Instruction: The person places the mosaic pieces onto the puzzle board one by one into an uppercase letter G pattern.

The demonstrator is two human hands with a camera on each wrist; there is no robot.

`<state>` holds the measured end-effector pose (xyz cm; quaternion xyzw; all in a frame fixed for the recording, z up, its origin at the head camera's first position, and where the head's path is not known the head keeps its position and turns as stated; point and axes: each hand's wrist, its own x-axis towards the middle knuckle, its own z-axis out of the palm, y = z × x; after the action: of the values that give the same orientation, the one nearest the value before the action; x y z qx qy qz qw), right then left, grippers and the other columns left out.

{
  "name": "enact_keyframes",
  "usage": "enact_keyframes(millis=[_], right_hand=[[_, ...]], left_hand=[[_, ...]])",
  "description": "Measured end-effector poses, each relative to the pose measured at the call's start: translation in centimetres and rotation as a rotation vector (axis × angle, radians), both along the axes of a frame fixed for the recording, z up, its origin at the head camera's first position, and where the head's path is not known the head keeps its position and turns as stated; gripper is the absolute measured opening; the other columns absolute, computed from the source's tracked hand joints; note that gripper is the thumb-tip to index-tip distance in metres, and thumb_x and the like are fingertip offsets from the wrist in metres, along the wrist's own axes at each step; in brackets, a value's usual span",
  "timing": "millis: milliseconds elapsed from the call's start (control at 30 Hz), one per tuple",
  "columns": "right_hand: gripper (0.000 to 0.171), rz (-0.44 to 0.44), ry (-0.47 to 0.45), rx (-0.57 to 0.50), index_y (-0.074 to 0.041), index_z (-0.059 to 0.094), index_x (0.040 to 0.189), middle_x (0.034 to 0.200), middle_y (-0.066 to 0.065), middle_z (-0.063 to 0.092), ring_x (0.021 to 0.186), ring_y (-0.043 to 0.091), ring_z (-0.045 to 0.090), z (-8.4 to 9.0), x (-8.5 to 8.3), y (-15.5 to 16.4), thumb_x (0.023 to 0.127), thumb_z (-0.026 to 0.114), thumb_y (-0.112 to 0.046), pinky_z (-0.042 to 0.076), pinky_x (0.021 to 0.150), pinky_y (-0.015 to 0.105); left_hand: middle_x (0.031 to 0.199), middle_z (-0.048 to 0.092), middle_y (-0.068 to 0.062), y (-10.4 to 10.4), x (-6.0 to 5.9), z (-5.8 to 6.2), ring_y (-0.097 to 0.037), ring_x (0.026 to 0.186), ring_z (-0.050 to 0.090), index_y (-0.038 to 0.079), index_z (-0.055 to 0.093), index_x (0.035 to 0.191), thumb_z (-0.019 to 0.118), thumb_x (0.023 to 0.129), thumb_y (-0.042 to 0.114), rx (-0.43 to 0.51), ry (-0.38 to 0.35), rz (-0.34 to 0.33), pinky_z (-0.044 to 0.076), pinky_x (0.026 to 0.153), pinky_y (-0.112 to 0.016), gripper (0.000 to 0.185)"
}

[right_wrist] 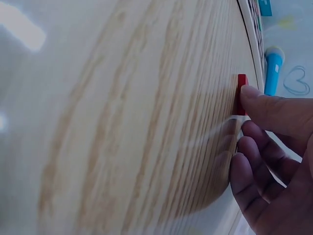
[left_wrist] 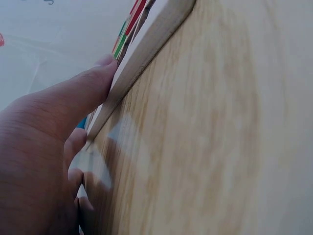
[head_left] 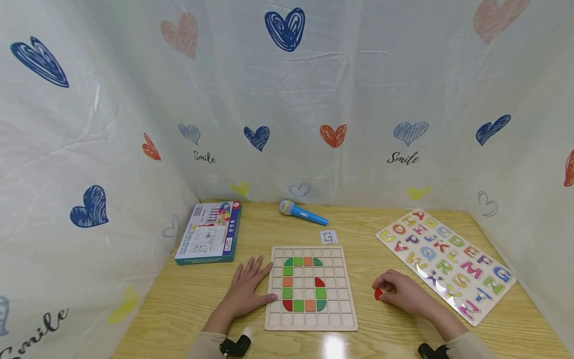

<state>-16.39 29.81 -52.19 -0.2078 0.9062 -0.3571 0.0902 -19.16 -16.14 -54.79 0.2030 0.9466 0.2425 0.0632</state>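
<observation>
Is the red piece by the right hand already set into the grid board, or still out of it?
Out. The red piece lies on the table right of the grid board, with the right hand touching it.

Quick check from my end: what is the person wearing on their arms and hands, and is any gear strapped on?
Both hands are bare: no gloves, no rings visible. The left hand and right hand come out of light beige long sleeves. At each wrist sits a small black device, the left one and the right one, at the frame's bottom edge. No cables show.

Bare wooden table [head_left: 372,259] lies open between the square wooden grid board [head_left: 311,288] and the alphabet puzzle board [head_left: 446,262].
</observation>
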Motion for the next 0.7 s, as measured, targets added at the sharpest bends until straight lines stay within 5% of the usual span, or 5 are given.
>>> enact_keyframes(millis=[467,700], right_hand=[[0.011,-0.035,0.037,0.008,-0.02,0.063,0.099,0.084,-0.01,0.058,0.075,0.002,0.052,-0.7,-0.4,-0.5,0.094,0.074,-0.02,0.047,0.063,0.023],[0.005,-0.053,0.03,-0.076,-0.02,0.067,0.099,0.086,-0.011,0.063,0.077,0.002,0.057,-0.9,-0.4,-1.5,0.097,0.071,-0.02,0.05,0.066,0.022]], left_hand=[[0.169,0.018,-0.012,0.0,0.0,-0.1,-0.036,0.156,0.007,0.023,0.037,0.16,0.064,0.089,0.065,0.004,0.004,-0.004,-0.003,0.123,-0.058,0.087],[0.169,0.018,-0.012,0.0,0.0,-0.1,-0.036,0.156,0.007,0.023,0.037,0.16,0.064,0.089,0.066,-0.001,0.0,-0.001,-0.004,0.123,-0.058,0.087]])
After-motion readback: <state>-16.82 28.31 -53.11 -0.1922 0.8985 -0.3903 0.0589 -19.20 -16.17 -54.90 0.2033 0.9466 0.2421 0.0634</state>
